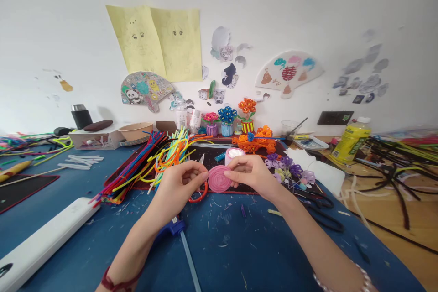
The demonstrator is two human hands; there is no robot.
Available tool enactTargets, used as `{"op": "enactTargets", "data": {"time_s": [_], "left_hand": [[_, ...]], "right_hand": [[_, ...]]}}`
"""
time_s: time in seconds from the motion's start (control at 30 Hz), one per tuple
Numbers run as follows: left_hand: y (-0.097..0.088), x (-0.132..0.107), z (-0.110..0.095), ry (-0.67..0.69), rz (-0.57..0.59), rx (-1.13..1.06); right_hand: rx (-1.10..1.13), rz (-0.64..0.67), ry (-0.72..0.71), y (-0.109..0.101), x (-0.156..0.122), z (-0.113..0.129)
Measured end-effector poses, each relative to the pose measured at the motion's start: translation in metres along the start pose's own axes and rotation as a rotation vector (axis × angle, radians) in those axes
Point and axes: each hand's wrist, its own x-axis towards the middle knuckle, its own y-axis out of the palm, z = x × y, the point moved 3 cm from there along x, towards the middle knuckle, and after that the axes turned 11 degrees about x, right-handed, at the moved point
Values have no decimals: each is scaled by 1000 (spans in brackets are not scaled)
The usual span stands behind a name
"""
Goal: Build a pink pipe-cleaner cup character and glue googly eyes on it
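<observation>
L to R on my feed, clock centred on the pink disc [218, 181]: long white bar [48, 242] approx 8 o'clock, bundle of fuzzy stems [135, 159] btwn 9 and 10. L hand [178, 187] at 9, thumb + index pinching the disc's left rim. Blue glue gun [176, 226] (looks like one) and red-handled scissors [198, 200] both btwn 7 and 8, scissors nearer.

Disc itself: coiled flat, mid-view, coil face toward me, held up btwn both hands. I'd guess v. light, soft, bendy, not slippery; prob. won't break, but the coil could unwind or dish if squeezed. Best hold: opp. rims, flat pinch, thumbs off the centre.

Pink pot [230, 161] w/ white top at 1, partly hidden; can't tell if it touches. R hand [255, 175] at 3, thumb over the disc's right side, fingers mostly behind. Purple flowers [287, 166] btwn 2 and 3; yellow bottle [352, 141] same bearing, well beyond.
</observation>
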Motion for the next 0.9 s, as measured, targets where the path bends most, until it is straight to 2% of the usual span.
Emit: {"op": "enactTargets", "data": {"time_s": [0.53,0.77,0.9], "left_hand": [[3,-2,3,-30,-54,-81],[9,-1,8,-119,-105,-218],[14,-3,8,-138,-181,-233]], "right_hand": [[-2,-48,-8,2,-1,2],[20,-44,-20,2,0,2],[24,-62,-20,3,0,5]]}}
